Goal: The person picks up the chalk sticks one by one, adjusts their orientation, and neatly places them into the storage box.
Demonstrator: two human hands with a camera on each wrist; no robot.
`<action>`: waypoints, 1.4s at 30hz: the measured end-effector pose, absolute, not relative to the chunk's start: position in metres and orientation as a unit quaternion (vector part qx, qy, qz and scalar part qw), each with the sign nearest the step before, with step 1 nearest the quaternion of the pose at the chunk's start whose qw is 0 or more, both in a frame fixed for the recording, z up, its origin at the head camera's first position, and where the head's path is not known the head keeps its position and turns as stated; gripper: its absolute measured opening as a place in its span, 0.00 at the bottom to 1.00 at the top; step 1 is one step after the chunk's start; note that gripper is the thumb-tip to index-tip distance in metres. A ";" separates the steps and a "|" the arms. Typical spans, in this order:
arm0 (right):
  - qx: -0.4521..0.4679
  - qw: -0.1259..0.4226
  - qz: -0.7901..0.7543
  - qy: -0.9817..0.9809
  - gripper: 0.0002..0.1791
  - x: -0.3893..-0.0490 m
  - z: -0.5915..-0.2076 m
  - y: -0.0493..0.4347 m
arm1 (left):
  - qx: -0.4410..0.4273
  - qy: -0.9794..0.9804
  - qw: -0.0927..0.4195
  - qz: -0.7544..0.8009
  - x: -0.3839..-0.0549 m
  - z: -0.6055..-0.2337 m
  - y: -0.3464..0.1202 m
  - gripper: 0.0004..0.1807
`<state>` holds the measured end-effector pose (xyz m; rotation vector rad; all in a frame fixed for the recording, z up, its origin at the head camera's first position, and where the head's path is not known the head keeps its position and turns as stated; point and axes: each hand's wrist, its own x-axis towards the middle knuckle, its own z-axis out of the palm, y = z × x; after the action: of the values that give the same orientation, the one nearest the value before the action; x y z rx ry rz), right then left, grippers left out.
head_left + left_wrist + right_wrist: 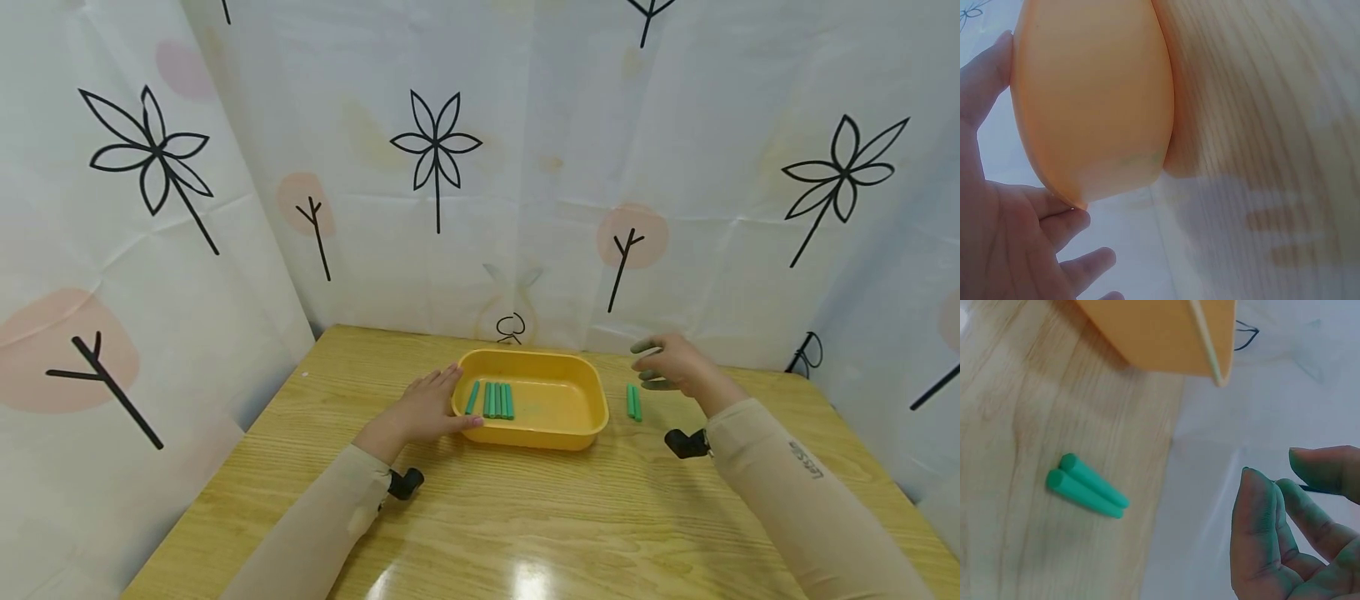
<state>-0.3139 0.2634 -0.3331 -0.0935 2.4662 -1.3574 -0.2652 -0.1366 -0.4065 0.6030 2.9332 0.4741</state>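
A yellow plastic tray stands on the table. My left hand rests at its left end, the thumb on the near rim and the fingers along the left rim. In the left wrist view, relaxed fingers touch the rim. Inside lie several short green sticks, most side by side, one apart and slanted. To the right, two more green sticks lie together on the table. Above and beyond them hovers my right hand, holding nothing, its fingers loosely bent and the fingertips greenish.
The wooden table backs onto a white sheet printed with flowers and trees. A thin black object with a loop stands by the far right corner. Each wrist wears a small black camera.
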 end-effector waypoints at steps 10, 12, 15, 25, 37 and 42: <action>0.001 0.168 -0.499 0.850 0.31 -0.318 -0.360 0.281 | 0.193 0.968 0.059 0.152 -0.266 -0.407 -0.136 0.57; 0.008 0.172 -0.502 0.848 0.32 -0.318 -0.365 0.283 | 0.194 0.968 0.058 0.151 -0.266 -0.408 -0.136 0.57; 0.015 0.174 -0.501 0.848 0.31 -0.318 -0.371 0.285 | 0.194 0.967 0.058 0.152 -0.266 -0.408 -0.136 0.57; 0.022 0.184 -0.494 0.850 0.32 -0.324 -0.387 0.292 | 0.192 0.968 0.053 0.151 -0.267 -0.409 -0.136 0.57; 0.036 0.207 -0.497 0.842 0.35 -0.334 -0.402 0.293 | 0.197 0.967 0.057 0.151 -0.267 -0.408 -0.137 0.57; 0.038 0.205 -0.493 0.845 0.34 -0.337 -0.408 0.291 | 0.200 0.967 0.055 0.148 -0.267 -0.408 -0.136 0.57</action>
<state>-0.3365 0.2913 -0.4082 0.1072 2.3554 -1.3733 -0.2667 -0.1363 -0.4081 0.6060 2.9369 0.4510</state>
